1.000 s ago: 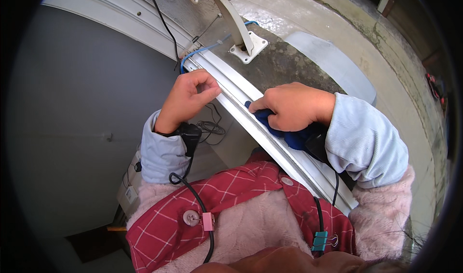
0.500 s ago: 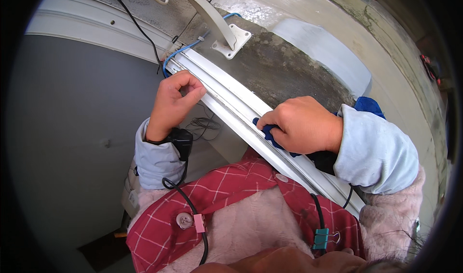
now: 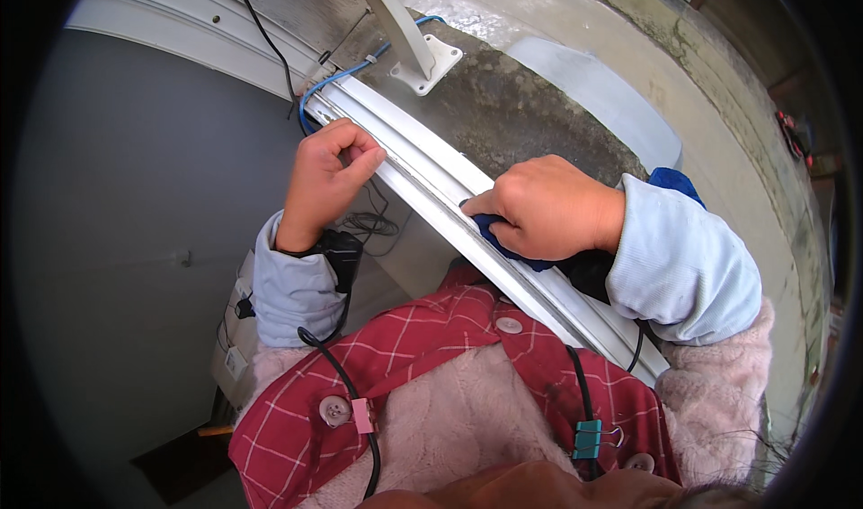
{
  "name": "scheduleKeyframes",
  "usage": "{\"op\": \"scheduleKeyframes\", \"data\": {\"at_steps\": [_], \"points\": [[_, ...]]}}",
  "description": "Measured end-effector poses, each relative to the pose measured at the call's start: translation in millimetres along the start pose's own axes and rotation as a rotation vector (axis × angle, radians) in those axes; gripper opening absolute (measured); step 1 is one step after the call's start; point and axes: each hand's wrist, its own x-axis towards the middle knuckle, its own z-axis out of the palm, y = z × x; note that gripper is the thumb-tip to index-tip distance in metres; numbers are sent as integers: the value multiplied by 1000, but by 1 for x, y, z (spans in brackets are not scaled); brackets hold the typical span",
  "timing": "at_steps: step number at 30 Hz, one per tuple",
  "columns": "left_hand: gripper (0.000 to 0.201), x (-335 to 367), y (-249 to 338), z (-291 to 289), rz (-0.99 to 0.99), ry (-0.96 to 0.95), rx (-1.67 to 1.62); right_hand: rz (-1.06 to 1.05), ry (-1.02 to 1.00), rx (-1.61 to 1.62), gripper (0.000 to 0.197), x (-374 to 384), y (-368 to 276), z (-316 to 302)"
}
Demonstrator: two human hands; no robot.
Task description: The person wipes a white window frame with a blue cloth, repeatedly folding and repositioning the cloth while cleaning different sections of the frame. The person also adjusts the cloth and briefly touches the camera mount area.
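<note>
A white window frame [image 3: 431, 172] with long grooved tracks runs from upper left to lower right in front of me. My right hand [image 3: 553, 208] presses a dark blue cloth [image 3: 503, 239] into its tracks, index finger extended along the groove. Part of the cloth is hidden under the palm. Farther up the frame, my left hand [image 3: 331, 172] is curled at the inner edge, thumb and fingers drawn together. Its fingertips are partly hidden, so anything between them cannot be made out.
Beyond the frame lies a weathered concrete ledge [image 3: 512, 114] with a white metal bracket [image 3: 431, 66] bolted on. A blue cable [image 3: 346, 73] and a black cable [image 3: 261, 28] cross the frame's corner. A dark grey panel [image 3: 135, 168] fills the left; coiled wire [image 3: 370, 223] lies below.
My right hand has slid a little up and left along the track with the blue cloth. My left hand stays at nearly the same place on the frame. The whole view has shifted slightly.
</note>
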Motion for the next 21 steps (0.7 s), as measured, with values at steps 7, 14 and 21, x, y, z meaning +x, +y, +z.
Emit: {"op": "scheduleKeyframes", "data": {"at_steps": [7,14,21], "points": [[12,3,-2,3,-25,3,8,-16,-147,51,43,-11,7,-8],[13,5,-3,7,-64,7,23,-58,-187,30,43,-39,11,-8],[13,6,-11,9,-97,15,37,41,-269,-6,41,-81,5,0]]}}
